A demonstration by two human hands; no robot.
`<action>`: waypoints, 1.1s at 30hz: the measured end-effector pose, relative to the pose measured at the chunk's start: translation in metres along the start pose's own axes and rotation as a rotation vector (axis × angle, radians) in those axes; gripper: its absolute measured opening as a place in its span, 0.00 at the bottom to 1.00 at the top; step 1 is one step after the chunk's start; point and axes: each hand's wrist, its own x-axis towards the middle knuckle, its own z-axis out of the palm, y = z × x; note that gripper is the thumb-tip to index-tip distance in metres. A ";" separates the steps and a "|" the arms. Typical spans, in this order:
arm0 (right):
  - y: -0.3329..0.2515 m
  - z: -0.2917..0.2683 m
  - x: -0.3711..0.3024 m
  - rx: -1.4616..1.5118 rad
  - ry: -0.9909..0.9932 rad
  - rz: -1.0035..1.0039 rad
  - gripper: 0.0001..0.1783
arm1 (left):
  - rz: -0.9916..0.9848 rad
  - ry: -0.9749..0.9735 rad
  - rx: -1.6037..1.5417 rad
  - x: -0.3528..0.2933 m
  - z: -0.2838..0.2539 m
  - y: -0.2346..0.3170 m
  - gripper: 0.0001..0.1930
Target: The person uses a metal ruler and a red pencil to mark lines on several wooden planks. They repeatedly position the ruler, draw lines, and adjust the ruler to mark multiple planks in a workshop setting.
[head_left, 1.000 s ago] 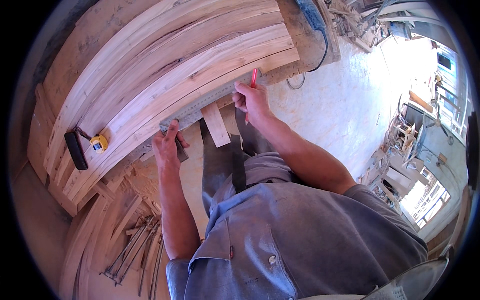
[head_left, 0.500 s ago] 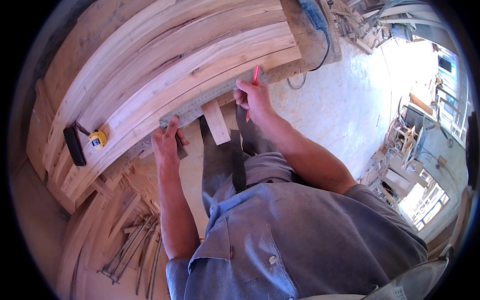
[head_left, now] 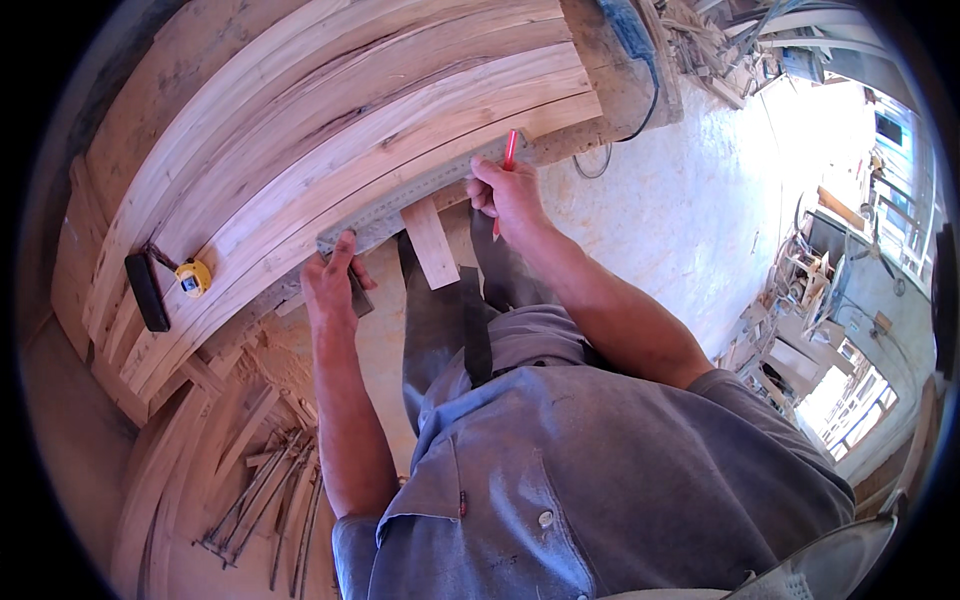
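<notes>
A metal try square (head_left: 400, 203) lies along the near edge of the pale boards (head_left: 420, 140), its graduated blade slanting up to the right. My left hand (head_left: 333, 280) is closed round the corner of the square, thumb on top, with the dark stock showing beside the fingers. Between my right thumb and fingers is a red pencil (head_left: 511, 150), its sharpened end pointing down toward me. This right hand (head_left: 506, 195) sits at the blade's right part, and its fingertips appear to touch the blade. A short wood piece (head_left: 431, 245) juts out toward me from under the blade.
A yellow tape measure (head_left: 194, 278) and a black oblong object (head_left: 148, 293) rest on the boards at left. Several metal clamps (head_left: 250, 500) and curved wood offcuts lie low on the left. A blue power tool (head_left: 627, 28) with a cord is at the bench's far right.
Almost nothing differs. Both hands and the square keep their places, with only a very slight shift of the picture.
</notes>
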 end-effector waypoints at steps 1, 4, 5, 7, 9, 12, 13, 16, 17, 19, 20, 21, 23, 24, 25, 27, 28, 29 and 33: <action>-0.001 0.001 -0.001 -0.010 0.002 0.001 0.13 | -0.010 -0.008 -0.006 0.000 -0.001 0.000 0.19; -0.001 0.001 -0.001 0.001 -0.005 -0.008 0.13 | -0.018 -0.008 -0.005 0.001 -0.001 0.000 0.18; 0.000 0.000 -0.001 0.002 -0.004 -0.008 0.13 | -0.016 -0.003 0.007 0.000 -0.001 0.001 0.19; 0.001 -0.001 0.000 0.004 -0.003 -0.006 0.13 | -0.013 0.011 0.031 -0.002 0.001 0.004 0.19; 0.001 -0.002 0.001 -0.007 -0.004 -0.002 0.14 | 0.004 0.030 0.036 -0.003 0.003 0.005 0.19; 0.000 -0.002 0.001 -0.014 -0.014 -0.002 0.14 | 0.013 0.032 0.039 -0.003 0.003 0.005 0.19; 0.000 -0.002 0.001 -0.015 -0.018 -0.004 0.14 | 0.014 0.026 0.040 -0.003 0.003 0.004 0.19; 0.001 -0.003 0.002 -0.006 -0.021 -0.004 0.14 | 0.003 0.029 0.022 -0.001 0.003 0.003 0.19; 0.001 -0.003 0.002 -0.010 -0.017 -0.005 0.14 | 0.003 0.029 0.025 -0.001 0.003 0.003 0.19; 0.000 -0.002 0.001 -0.019 -0.010 -0.006 0.14 | 0.005 0.029 0.033 -0.001 0.002 0.003 0.19; 0.000 -0.002 0.001 -0.016 -0.014 -0.011 0.14 | 0.006 0.035 0.044 -0.002 0.003 0.004 0.19; 0.001 -0.002 0.001 -0.014 -0.019 -0.015 0.14 | 0.008 0.040 0.055 -0.003 0.004 0.007 0.19; 0.004 -0.003 0.001 0.016 -0.064 0.002 0.14 | 0.006 0.059 0.086 -0.005 0.003 0.009 0.18; 0.005 -0.010 0.002 0.043 -0.098 0.021 0.14 | 0.001 0.066 0.104 -0.004 0.005 0.007 0.18; 0.006 -0.014 0.002 0.078 -0.136 0.045 0.14 | -0.003 0.080 0.131 -0.002 0.004 0.007 0.18; 0.004 -0.017 -0.005 0.020 -0.175 0.102 0.15 | -0.026 0.065 0.103 0.000 0.000 0.006 0.17; 0.003 -0.019 -0.011 0.001 -0.190 0.124 0.15 | -0.037 0.048 0.092 0.001 0.001 0.006 0.16; 0.000 -0.019 -0.017 -0.027 -0.209 0.149 0.15 | -0.037 0.059 0.071 -0.002 0.003 0.008 0.16; -0.016 0.005 -0.035 0.011 -0.343 0.161 0.25 | -0.025 0.057 0.026 -0.009 0.005 0.016 0.15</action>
